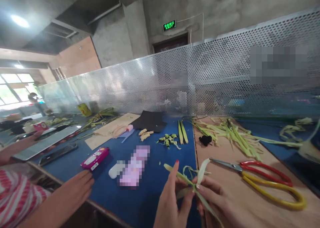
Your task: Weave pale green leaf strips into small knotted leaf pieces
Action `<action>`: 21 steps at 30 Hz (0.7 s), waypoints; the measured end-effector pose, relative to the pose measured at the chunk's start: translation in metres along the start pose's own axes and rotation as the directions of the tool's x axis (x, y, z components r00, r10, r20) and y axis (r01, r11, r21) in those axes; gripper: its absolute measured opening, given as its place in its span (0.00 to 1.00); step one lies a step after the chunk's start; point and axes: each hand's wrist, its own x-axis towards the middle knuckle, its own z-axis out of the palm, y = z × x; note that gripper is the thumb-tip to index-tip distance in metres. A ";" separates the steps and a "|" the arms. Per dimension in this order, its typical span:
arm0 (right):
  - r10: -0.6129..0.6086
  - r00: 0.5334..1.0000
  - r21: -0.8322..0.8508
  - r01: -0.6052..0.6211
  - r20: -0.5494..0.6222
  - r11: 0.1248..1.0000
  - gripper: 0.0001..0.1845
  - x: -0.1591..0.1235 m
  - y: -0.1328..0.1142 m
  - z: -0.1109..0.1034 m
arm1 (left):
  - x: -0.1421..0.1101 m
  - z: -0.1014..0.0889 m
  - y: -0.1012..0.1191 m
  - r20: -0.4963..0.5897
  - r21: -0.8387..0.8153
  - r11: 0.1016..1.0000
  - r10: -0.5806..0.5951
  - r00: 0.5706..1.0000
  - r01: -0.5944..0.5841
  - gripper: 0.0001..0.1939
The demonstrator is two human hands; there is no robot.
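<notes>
My left hand (172, 198) and my right hand (217, 201) meet at the near edge of the table, both pinched on a small bundle of green leaf strips (192, 179). Loose strip ends curl up and to the sides between my fingers. My left index finger points upward along one strip. Red and yellow scissors (265, 179) lie shut on the brown board (250, 204) just right of my hands. Farther back on the board lies a pile of green leaf strips (232, 134).
Small woven green pieces (169, 140), two leaf blades (182, 132), a black lump (205, 140), a pink packet (95, 158) and a white object (114, 170) lie on the blue table (150, 194). A co-worker's hand (75, 191) rests at left. A perforated metal screen (200, 78) closes the back.
</notes>
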 end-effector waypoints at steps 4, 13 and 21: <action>-0.038 0.999 -0.048 0.040 0.034 0.998 0.17 -0.001 -0.007 0.000 | 0.003 -0.005 0.000 0.143 -0.048 0.994 -0.092 0.985 0.100 0.29; -0.087 0.971 -0.274 0.148 0.222 0.950 0.20 0.010 -0.004 -0.007 | -0.001 -0.011 -0.007 0.139 0.084 0.992 -0.103 0.985 0.091 0.27; -0.009 0.997 -0.240 0.027 0.073 0.970 0.18 0.005 -0.003 -0.003 | 0.040 -0.115 -0.015 -0.405 0.503 0.858 0.127 0.906 0.105 0.23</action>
